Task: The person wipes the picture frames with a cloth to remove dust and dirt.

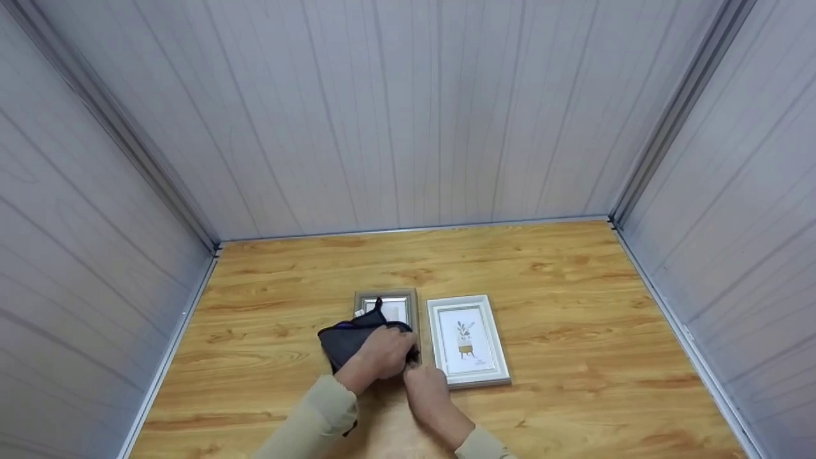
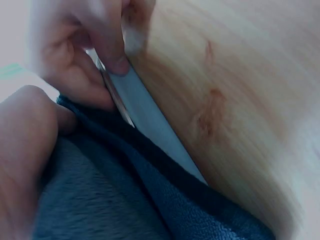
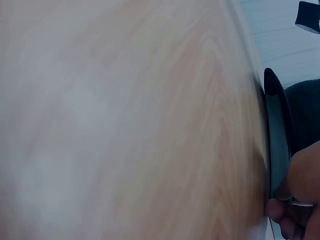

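The thumb and fingers of the right hand (image 1: 428,387) are drawn together in a pinch on the edge of the grey-brown picture frame (image 1: 398,310), towards its near right corner, while those of the left hand (image 1: 384,354) are curled into a dark fabric cloth (image 1: 346,347) (the fingertips are hidden by its folds). By the cloth the frame's near part is covered, its far end being left in sight; whether the near edge is lifted cannot be told. If the cloth were pushed rightward against a loose pinch, the frame could be slid into the white picture frame (image 1: 493,335), set just to its right, apart; a fold could also be snagged on a corner. Both frames are borne by a wood-grain tabletop (image 1: 574,299), bounded on the far side by a pale panelled wall (image 1: 446,115).
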Demonstrator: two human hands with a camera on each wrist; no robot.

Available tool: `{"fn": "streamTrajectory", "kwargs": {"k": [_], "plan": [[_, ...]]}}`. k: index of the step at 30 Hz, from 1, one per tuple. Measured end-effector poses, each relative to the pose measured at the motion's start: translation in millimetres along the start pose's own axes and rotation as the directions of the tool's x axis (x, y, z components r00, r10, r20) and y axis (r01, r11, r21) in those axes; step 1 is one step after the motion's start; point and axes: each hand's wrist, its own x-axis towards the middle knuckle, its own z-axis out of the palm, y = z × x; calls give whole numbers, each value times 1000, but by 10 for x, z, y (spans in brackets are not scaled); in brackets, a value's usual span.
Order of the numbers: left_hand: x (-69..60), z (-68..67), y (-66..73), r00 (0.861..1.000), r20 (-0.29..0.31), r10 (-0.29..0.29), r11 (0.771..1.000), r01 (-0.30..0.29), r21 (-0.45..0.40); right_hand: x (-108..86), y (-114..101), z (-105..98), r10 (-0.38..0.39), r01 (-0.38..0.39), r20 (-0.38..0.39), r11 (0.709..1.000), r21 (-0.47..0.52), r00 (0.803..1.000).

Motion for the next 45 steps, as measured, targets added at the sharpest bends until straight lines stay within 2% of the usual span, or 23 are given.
{"fn": "streamTrajectory", "kwargs": {"k": [4,8,13,16,18,23,28,32,38,42,45], "plan": [[-11,32,-15,998,0,-65,997,65,35,22,-23,3,-15,15,8,1000,4,1000],[40,48,-76,989,42,-145,988,143,54,24,-61,-12,-44,44,-2,999,25,999],[272,25,-216,968,109,-228,971,218,97,38,-67,-32,-61,61,-19,997,57,998],[403,-7,-303,954,128,-271,958,254,135,50,-68,-45,-59,61,-22,995,77,998],[456,-34,-338,950,137,-280,954,259,149,49,-68,-55,-56,58,-19,994,98,998],[451,-78,-324,957,142,-251,964,235,121,34,-59,-65,-49,47,11,990,130,999],[322,-94,-198,970,134,-201,979,193,70,25,-39,-74,-44,41,27,993,108,999],[201,-102,-90,987,91,-132,990,126,67,13,-22,-71,-40,39,20,997,60,999],[18,-70,22,999,16,-33,999,33,-16,-44,-18,-4,-50,49,-46,998,-32,998],[-59,-57,63,1000,-7,1,999,-1,-48,-54,-24,10,-74,68,-106,996,-60,992],[-93,-60,77,1000,-18,11,997,-12,-73,-49,-34,-2,-59,55,-108,998,-44,992]]}}
